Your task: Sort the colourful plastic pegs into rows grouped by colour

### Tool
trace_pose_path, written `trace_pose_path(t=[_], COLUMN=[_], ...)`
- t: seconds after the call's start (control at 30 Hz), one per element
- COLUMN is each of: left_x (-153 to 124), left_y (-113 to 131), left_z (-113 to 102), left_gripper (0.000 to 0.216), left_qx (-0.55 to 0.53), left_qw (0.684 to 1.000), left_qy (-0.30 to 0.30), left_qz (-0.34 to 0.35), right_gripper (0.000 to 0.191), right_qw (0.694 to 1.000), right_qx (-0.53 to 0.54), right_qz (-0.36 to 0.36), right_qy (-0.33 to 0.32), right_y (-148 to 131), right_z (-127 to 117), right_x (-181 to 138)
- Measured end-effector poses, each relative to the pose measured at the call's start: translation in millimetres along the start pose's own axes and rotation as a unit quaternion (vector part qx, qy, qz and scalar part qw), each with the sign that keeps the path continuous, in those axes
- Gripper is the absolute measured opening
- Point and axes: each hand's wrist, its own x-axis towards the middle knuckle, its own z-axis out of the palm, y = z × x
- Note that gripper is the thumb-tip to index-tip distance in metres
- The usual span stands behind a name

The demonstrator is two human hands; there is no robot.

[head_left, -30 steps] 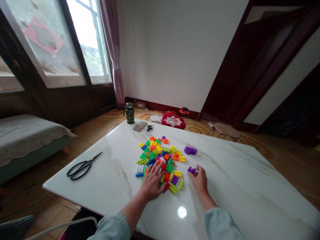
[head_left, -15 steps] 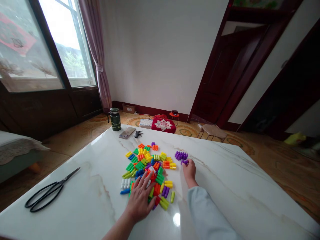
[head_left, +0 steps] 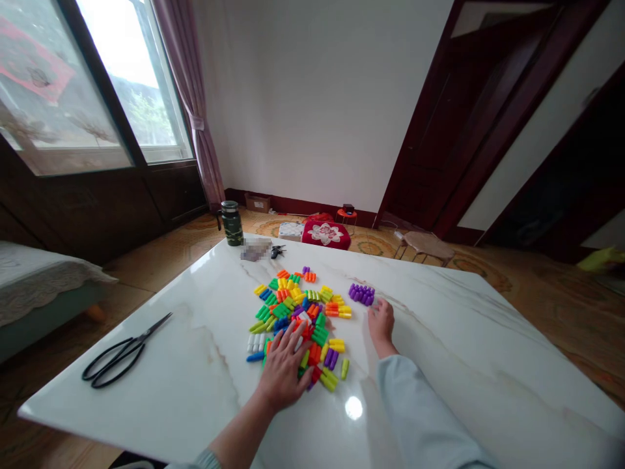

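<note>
A pile of small bullet-shaped plastic pieces [head_left: 288, 303] in many colours lies on the white marbled table [head_left: 205, 391], many of them side by side in short rows. My left hand [head_left: 286, 365] rests palm down on the near part of the pile, fingers spread, hiding the pieces beneath. To the right of the pile sits a compact group of purple pieces [head_left: 362, 294]. My right hand [head_left: 381, 320] is just at its near right edge, fingers slightly curled and apart, with nothing visible in them. A single lime-green piece [head_left: 345, 369] lies off the pile's near right side.
Black-handled scissors [head_left: 127, 352] lie on the table's left. A dark green flask [head_left: 231, 223], a blurred-out flat object [head_left: 256, 249] and keys [head_left: 277, 251] are at the far edge. Beyond stand a red flowered stool [head_left: 326, 234] and a round-topped stool [head_left: 426, 245].
The purple piece my right hand held has joined the purple group, and the fingers have let go and drawn slightly back. My left hand stays on the pile. The camera view has shifted slightly.
</note>
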Motion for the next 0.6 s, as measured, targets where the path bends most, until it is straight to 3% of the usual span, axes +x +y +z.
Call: trace_pose_path(t=[0.13,0.23,0.33,0.47,0.6], left_x=[1,0,-1,-1,-4], left_y=[2,2,3,2,-1], left_z=[-2,-1,-1,1,5], left_gripper=[0.045,0.046,0.043,0.04,0.039], left_qx=[-0.022,-0.032,-0.039,-0.044,-0.05], left_qw=[1.0,0.999,0.999,0.999,0.998], left_qy=[-0.004,-0.001,0.007,0.017,0.033], left_qz=[-0.013,-0.016,-0.019,-0.017,-0.011], right_gripper=[0.03,0.03,0.035,0.043,0.044], right_qw=[0.995,0.971,0.946,0.924,0.917], right_qx=[-0.006,-0.024,-0.077,-0.153,-0.195], right_qz=[-0.069,-0.154,-0.193,-0.214,-0.227], right_qy=[-0.075,-0.182,-0.247,-0.277,-0.263], right_y=[-18,-31,-36,-38,-47], right_z=[-19,-34,-45,-56,-61], right_x=[-38,-70,-95,-110,-114])
